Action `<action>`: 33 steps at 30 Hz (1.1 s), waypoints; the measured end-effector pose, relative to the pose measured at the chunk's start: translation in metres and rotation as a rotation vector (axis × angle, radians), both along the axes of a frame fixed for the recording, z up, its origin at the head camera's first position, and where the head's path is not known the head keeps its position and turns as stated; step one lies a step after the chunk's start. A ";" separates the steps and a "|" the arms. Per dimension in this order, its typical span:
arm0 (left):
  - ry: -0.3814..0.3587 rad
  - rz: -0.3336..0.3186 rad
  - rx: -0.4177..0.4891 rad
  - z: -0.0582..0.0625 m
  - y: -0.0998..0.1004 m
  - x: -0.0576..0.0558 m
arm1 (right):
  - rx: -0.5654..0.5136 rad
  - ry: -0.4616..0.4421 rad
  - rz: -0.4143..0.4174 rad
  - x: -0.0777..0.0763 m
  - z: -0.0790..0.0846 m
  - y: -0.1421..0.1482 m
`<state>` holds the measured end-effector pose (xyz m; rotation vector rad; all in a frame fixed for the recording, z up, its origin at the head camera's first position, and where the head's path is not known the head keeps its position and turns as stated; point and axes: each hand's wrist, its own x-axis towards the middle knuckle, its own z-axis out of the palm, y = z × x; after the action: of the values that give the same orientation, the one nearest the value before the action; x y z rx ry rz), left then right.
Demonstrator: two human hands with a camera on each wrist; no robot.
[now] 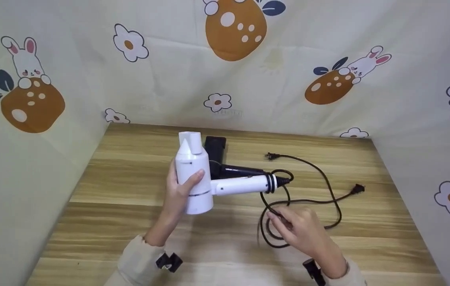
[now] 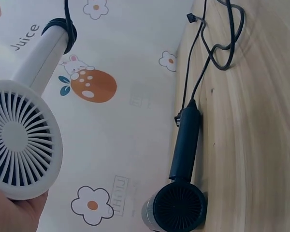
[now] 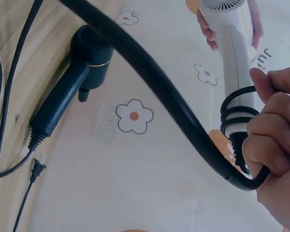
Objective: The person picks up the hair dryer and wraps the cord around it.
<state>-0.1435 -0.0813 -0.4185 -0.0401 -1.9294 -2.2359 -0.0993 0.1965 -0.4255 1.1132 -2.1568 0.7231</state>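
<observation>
My left hand (image 1: 177,194) grips a white hair dryer (image 1: 193,182) round its barrel, holding it above the table with its nozzle toward the back wall. The dryer's round slotted intake (image 2: 19,135) shows in the left wrist view. Its handle (image 1: 244,185) points right, with several turns of black cord (image 3: 237,118) wound round the end. Lower right, my right hand (image 1: 306,228) pinches that cord between thumb and forefinger, the other fingers curled. A stretch of cord crosses close in front of the right wrist camera.
Behind the white dryer a black hair dryer (image 1: 240,171) lies on the wooden table (image 1: 121,222). Two plugs, one at the back (image 1: 273,156) and another plug (image 1: 358,189) further right, lie among looping cords. A patterned cloth (image 1: 169,79) stands round the table's back and sides.
</observation>
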 end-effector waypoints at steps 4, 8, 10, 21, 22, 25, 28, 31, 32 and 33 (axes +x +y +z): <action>-0.004 0.002 -0.044 -0.004 0.000 0.000 | -0.022 0.013 -0.011 -0.001 0.005 0.003; 0.003 -0.004 -0.097 -0.005 0.001 0.001 | -0.035 0.016 -0.001 -0.003 0.010 0.004; 0.010 -0.019 -0.122 -0.005 0.002 0.002 | -0.048 0.019 -0.008 -0.004 0.011 0.005; 0.029 -0.122 -0.237 -0.003 0.003 0.008 | -0.081 -0.016 -0.104 -0.010 0.016 0.017; 0.025 -0.130 -0.244 -0.003 0.003 0.008 | -0.075 -0.025 -0.106 -0.010 0.016 0.018; 0.022 -0.162 -0.254 -0.001 0.003 0.008 | -0.060 -0.055 -0.103 -0.013 0.017 0.019; 0.027 -0.199 -0.241 0.000 0.002 0.008 | -0.072 -0.101 -0.078 -0.017 0.016 0.022; 0.024 -0.245 -0.218 0.001 0.001 0.008 | -0.094 -0.160 -0.076 -0.019 0.016 0.024; 0.024 -0.268 -0.211 0.001 0.001 0.008 | -0.098 -0.179 -0.082 -0.019 0.016 0.025; 0.023 -0.293 -0.208 0.002 0.001 0.009 | -0.097 -0.198 -0.094 -0.019 0.016 0.025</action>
<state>-0.1347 -0.0805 -0.4168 -0.4001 -2.2625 -2.1768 -0.1185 0.2218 -0.4094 0.9173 -2.2932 0.9180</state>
